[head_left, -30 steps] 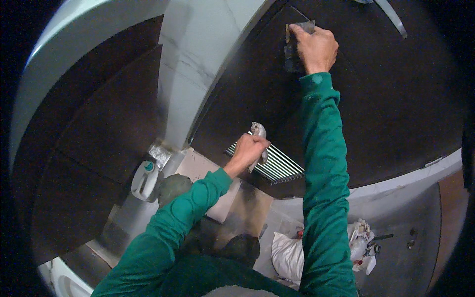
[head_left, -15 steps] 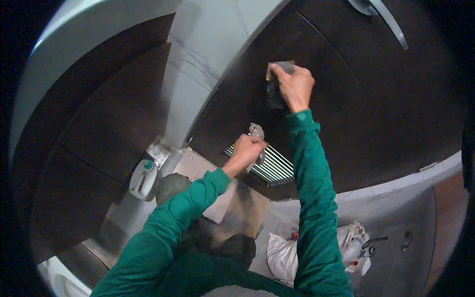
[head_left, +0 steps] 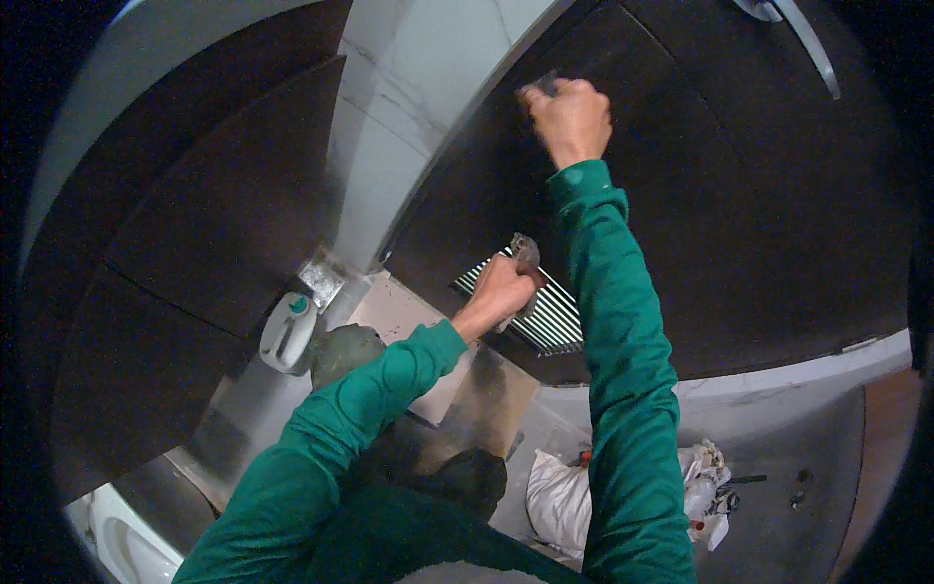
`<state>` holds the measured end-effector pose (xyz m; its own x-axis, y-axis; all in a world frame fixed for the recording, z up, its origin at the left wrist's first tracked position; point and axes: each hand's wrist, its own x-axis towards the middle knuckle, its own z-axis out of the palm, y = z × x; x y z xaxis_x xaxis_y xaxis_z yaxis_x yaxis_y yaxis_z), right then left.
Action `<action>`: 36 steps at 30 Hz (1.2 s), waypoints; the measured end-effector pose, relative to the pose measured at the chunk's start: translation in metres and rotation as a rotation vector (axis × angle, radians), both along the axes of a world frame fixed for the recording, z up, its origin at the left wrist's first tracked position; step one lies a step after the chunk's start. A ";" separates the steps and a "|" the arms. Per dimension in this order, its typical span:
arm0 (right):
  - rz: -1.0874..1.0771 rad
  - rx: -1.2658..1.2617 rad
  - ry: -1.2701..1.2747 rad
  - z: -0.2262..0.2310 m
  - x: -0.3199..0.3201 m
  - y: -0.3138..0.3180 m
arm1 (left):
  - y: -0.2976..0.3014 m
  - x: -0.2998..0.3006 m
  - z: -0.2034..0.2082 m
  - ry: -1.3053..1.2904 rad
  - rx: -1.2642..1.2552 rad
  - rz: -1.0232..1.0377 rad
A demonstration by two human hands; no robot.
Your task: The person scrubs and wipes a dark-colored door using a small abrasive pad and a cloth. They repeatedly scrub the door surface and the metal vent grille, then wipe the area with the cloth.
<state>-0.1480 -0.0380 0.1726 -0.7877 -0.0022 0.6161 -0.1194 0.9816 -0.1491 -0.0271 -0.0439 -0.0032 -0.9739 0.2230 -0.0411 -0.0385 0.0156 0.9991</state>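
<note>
My right hand (head_left: 572, 119) is closed on a small, flat, dark grey pad-like piece (head_left: 547, 84), mostly hidden by the fingers, against the dark brown door (head_left: 710, 234); its exact kind does not show. Lower and to the left, my left hand (head_left: 498, 294) grips a crumpled, dirty grey rag (head_left: 525, 249) that sticks out above and below the fist. That hand is in front of the door's slatted vent grille (head_left: 553, 316). Whether the rag touches the grille, I cannot tell.
A metal lever handle (head_left: 815, 49) is on the door's upper right. On the floor at left stands a white jug (head_left: 288, 336) with a green cap, near cardboard sheets (head_left: 389, 310). A white sack (head_left: 559, 501) and loose rubbish (head_left: 705, 496) lie at lower right.
My right hand has moved farther up and left across the door with the grey piece. The left hand, still holding the rag, has stayed near the grille. The view has shifted slightly.
</note>
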 end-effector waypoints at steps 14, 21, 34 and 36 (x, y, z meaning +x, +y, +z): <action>-0.056 0.068 -0.193 -0.032 0.016 0.008 | 0.003 0.004 -0.005 -0.025 -0.055 -0.008; 0.063 -0.245 -0.021 -0.052 0.008 0.036 | 0.025 0.010 -0.011 -0.035 -0.107 -0.182; 0.009 -0.073 -0.099 -0.044 0.005 0.027 | 0.014 0.013 -0.006 -0.004 -0.149 -0.188; 0.035 -0.090 0.094 -0.045 0.004 0.029 | 0.014 0.014 -0.006 -0.002 -0.119 -0.175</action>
